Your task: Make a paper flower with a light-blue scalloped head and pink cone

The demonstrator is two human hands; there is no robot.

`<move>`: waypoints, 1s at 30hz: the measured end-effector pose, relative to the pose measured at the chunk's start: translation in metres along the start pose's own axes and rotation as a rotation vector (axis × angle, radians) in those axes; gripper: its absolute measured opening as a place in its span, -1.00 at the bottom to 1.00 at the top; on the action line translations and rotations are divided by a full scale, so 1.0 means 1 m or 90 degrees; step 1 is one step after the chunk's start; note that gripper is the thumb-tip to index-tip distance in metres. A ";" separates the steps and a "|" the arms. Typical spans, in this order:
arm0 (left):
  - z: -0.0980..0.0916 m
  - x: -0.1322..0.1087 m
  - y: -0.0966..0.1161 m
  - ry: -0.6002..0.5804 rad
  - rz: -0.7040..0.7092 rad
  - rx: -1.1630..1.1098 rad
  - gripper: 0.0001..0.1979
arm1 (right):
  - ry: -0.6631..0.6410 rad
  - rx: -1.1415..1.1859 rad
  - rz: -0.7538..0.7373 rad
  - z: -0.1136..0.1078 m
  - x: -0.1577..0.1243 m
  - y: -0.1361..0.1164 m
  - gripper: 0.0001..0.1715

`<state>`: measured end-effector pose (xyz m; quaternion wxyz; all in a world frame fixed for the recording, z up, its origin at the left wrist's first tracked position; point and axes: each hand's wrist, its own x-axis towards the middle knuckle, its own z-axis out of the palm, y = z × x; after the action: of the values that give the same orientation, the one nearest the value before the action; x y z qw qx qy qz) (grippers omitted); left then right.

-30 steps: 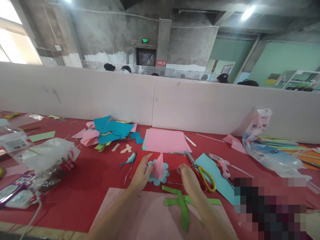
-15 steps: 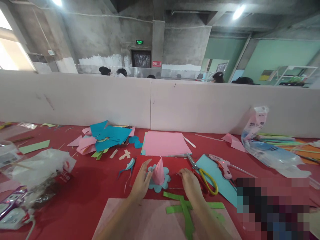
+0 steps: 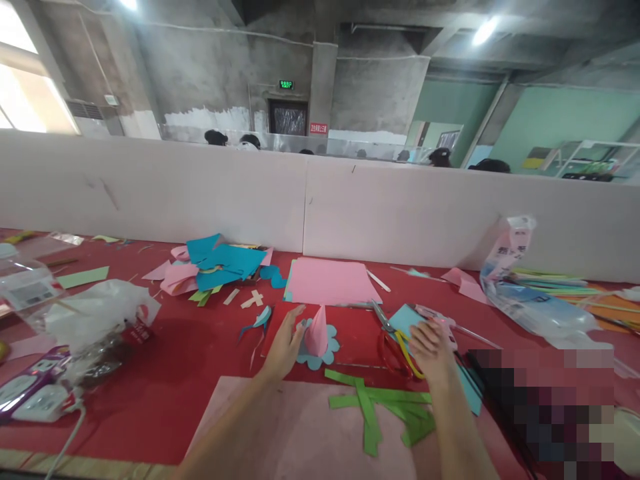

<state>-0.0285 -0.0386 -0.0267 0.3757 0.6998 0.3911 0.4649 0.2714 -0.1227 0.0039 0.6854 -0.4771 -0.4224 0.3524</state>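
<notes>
A pink paper cone [image 3: 317,333] stands upright on a light-blue scalloped paper flower [image 3: 314,361], over a red sheet [image 3: 354,333]. My left hand [image 3: 286,343] is beside the flower's left edge, fingers apart, with nothing visible in it. Farther right, my right hand [image 3: 428,341] has its fingers curled near the yellow-and-red-handled scissors [image 3: 411,355] and the pink glue gun [image 3: 445,325], partly covering the gun; what it holds, if anything, is hidden. Under that hand lies a light-blue sheet [image 3: 404,320].
Green paper strips [image 3: 367,407] lie on a pale board [image 3: 300,433] in front. Pink sheets [image 3: 334,281] are behind the flower. Blue and pink scraps [image 3: 227,261] and a plastic bag [image 3: 100,313] lie left; a clear wrapper [image 3: 530,307] is right. A white partition [image 3: 225,193] spans the back.
My right hand has moved right, from the red sheet to the scissors and glue gun, and its fingers have curled. My left hand stays beside the flower. The camera view has shifted slightly.
</notes>
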 end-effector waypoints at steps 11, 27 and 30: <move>0.004 -0.001 0.005 -0.080 -0.021 0.040 -0.49 | 0.081 -0.870 0.071 0.004 0.001 0.029 -0.61; 0.008 -0.002 -0.005 -0.126 -0.033 0.042 -0.45 | -0.006 -0.782 0.052 0.014 0.034 0.021 -0.50; 0.007 -0.002 -0.003 -0.123 -0.026 0.059 -0.45 | -0.033 -0.778 -0.017 0.025 0.055 0.024 -0.49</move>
<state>-0.0225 -0.0399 -0.0323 0.3886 0.7496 0.3885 0.3690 0.2685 -0.0584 -0.0013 0.2812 -0.7700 -0.5706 0.0492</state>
